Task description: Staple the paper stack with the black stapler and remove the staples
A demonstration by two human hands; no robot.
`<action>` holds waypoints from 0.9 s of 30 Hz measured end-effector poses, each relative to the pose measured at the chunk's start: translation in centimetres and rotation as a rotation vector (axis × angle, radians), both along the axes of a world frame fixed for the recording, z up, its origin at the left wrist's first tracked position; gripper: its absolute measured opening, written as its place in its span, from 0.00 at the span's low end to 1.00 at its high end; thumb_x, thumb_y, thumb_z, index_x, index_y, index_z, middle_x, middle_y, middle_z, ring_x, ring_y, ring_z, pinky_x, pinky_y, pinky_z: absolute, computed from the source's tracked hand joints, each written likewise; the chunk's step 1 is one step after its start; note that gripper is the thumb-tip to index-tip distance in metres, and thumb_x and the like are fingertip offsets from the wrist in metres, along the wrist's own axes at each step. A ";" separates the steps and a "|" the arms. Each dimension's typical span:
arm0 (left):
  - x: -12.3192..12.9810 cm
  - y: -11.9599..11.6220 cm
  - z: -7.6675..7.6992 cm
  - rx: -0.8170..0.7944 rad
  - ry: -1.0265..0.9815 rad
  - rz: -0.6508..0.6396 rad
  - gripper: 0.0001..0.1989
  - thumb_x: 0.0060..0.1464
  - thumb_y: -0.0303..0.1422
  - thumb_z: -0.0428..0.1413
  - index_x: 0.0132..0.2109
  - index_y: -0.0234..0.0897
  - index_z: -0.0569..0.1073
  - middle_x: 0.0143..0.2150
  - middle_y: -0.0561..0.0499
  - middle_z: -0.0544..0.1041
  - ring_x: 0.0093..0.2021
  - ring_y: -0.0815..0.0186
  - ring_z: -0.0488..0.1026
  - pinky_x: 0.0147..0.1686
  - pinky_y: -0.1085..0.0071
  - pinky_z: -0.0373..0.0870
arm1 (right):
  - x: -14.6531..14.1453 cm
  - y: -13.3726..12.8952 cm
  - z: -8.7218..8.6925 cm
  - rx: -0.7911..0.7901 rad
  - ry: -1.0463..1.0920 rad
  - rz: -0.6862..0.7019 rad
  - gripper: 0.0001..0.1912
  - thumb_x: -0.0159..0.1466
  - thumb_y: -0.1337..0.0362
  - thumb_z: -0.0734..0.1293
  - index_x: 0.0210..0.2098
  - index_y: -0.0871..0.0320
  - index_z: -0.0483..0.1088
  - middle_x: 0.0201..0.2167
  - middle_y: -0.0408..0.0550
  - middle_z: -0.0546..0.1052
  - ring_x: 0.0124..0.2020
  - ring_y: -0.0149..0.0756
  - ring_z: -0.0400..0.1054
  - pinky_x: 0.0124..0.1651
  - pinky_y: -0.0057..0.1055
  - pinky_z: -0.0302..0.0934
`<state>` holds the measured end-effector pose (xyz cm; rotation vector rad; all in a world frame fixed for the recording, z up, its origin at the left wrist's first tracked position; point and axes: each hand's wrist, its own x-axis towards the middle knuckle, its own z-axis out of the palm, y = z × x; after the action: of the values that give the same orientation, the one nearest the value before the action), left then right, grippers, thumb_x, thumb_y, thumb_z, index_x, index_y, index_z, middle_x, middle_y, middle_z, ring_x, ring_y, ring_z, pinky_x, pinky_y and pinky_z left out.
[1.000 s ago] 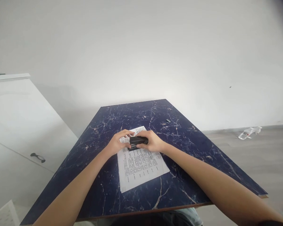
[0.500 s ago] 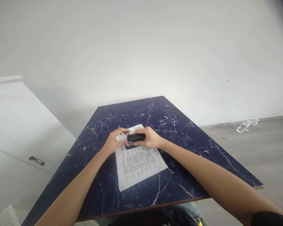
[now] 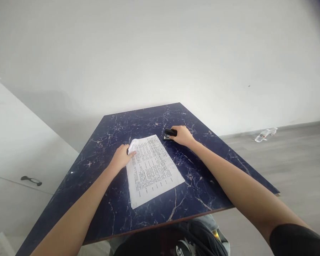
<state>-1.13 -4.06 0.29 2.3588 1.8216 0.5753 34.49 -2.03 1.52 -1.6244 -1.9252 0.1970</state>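
Several printed sheets of paper (image 3: 152, 170) lie stacked on the dark blue marbled table (image 3: 202, 193). My left hand (image 3: 121, 156) grips their left edge, thumb on top and fingers at the side, and the paper's upper left corner is curled up. Beyond the sheets' upper right corner, my right hand (image 3: 183, 135) is closed round a black stapler (image 3: 170, 132). The stapler's front end points left and is apart from the paper. My right palm and fingers hide its rear end.
A white cabinet (image 3: 18, 142) with a dark handle (image 3: 31, 180) stands to the left. Behind the table rises a pale wall (image 3: 149, 53). A clear plastic bottle (image 3: 265, 135) lies on the grey floor (image 3: 256, 156) at the right.
My right hand has carried the stapler off the sheets, away and to the right. My left hand has left the stapler and taken hold of the paper's left edge. The view has shifted slightly.
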 end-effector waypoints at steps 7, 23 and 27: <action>0.1 0.8 -0.7 0.119 -0.716 -0.016 0.19 0.62 0.41 0.57 0.55 0.35 0.75 0.55 0.40 0.80 0.54 0.50 0.79 0.54 0.56 0.73 | -0.1 -0.4 0.6 -0.025 -0.030 0.144 0.08 0.57 0.65 0.75 0.38 0.56 0.77 0.31 0.46 0.79 0.34 0.41 0.71 0.37 0.32 0.60; -2.0 2.2 -0.1 0.183 -0.971 0.040 0.21 0.56 0.42 0.63 0.53 0.35 0.78 0.53 0.39 0.81 0.53 0.46 0.79 0.55 0.50 0.74 | -2.5 -3.2 2.8 -0.174 -0.023 0.610 0.09 0.57 0.67 0.73 0.39 0.56 0.76 0.33 0.43 0.78 0.34 0.34 0.69 0.38 0.30 0.58; -2.2 2.2 -0.1 0.180 -1.028 0.025 0.23 0.56 0.43 0.63 0.54 0.34 0.78 0.53 0.39 0.81 0.52 0.46 0.79 0.54 0.50 0.75 | -2.8 -3.6 3.0 -0.216 -0.020 0.637 0.09 0.58 0.66 0.73 0.39 0.56 0.76 0.34 0.43 0.78 0.34 0.34 0.70 0.38 0.31 0.59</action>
<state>-3.29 -1.87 0.19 1.5538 1.3101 1.6086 31.69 -5.64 4.51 -1.0791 -2.4504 0.6626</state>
